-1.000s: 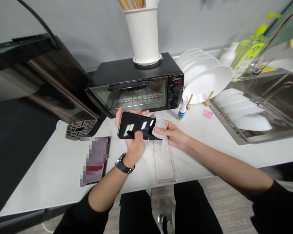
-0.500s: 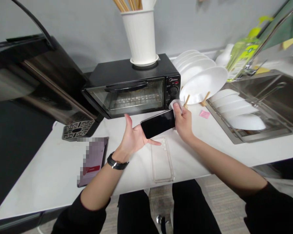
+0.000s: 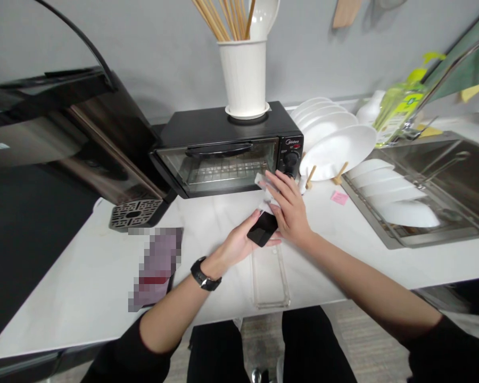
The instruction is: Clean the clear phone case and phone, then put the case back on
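Observation:
My left hand (image 3: 243,236) is closed around the lower end of a black smartphone (image 3: 262,230), thumb along its edge and fingers beneath. Over the phone's upper part lies my right hand (image 3: 290,207), pressing a white wipe (image 3: 266,198) against the screen. Much of the phone is hidden under that hand and the wipe. A clear phone case (image 3: 270,279) lies flat on the counter just below both hands. To the left, near my watch wrist, rests a tablet-like device (image 3: 159,268) with a blurred-out purple surface.
Behind my hands stands a black toaster oven (image 3: 223,127) with a white chopstick holder (image 3: 245,80) on top. White plates (image 3: 339,151) stand in a rack at its right, beside a sink (image 3: 423,175). A black drink machine (image 3: 104,133) is at the left. A pink packet (image 3: 339,197) lies on the counter.
My left hand has gone from open and spread to holding the phone. The right hand has moved from the phone's end onto its screen with the wipe. The view has shifted slightly.

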Action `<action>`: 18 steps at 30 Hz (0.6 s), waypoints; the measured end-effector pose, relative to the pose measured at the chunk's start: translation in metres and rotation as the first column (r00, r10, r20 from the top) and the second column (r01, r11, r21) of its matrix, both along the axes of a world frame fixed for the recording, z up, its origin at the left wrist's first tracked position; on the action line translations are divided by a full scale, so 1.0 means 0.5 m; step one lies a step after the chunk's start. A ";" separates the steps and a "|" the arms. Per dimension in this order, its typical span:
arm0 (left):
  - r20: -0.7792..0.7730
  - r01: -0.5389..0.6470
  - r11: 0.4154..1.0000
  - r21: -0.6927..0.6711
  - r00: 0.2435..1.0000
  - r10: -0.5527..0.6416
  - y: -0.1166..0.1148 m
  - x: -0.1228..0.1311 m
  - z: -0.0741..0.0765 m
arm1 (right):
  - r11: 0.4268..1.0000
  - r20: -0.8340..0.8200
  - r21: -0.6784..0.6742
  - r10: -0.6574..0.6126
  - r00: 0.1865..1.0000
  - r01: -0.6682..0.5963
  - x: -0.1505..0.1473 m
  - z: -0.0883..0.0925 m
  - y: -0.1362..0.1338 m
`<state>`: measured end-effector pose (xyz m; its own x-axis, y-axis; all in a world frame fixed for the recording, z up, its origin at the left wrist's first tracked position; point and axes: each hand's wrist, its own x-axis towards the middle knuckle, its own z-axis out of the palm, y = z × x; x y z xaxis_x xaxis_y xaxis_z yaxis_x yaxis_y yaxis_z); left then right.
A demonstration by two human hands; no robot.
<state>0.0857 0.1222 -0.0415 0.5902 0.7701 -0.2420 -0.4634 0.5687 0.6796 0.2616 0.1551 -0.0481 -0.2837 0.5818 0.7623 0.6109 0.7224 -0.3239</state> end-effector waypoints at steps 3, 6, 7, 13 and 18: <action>-0.007 -0.234 0.971 -0.049 0.972 0.234 0.002 0.005 -0.006 | 0.992 0.291 -0.033 0.124 0.949 -0.119 -0.017 -0.005 -0.015; -0.057 -0.366 0.921 -0.137 0.931 0.361 0.006 0.005 -0.005 | 0.971 0.451 -0.062 0.232 0.862 -0.229 -0.032 -0.009 -0.029; -0.076 -0.376 0.910 -0.172 0.926 0.369 0.006 0.004 -0.002 | 0.966 0.477 -0.065 0.249 0.843 -0.249 -0.035 -0.010 -0.031; 0.078 -0.303 0.940 -0.155 0.945 0.317 0.010 0.000 0.025 | 0.997 0.341 -0.074 -0.008 0.940 0.036 -0.020 -0.006 -0.016; 0.055 -0.256 0.945 -0.206 0.961 0.272 0.017 -0.010 0.020 | 0.982 0.390 -0.107 0.184 0.902 -0.154 -0.028 -0.005 -0.031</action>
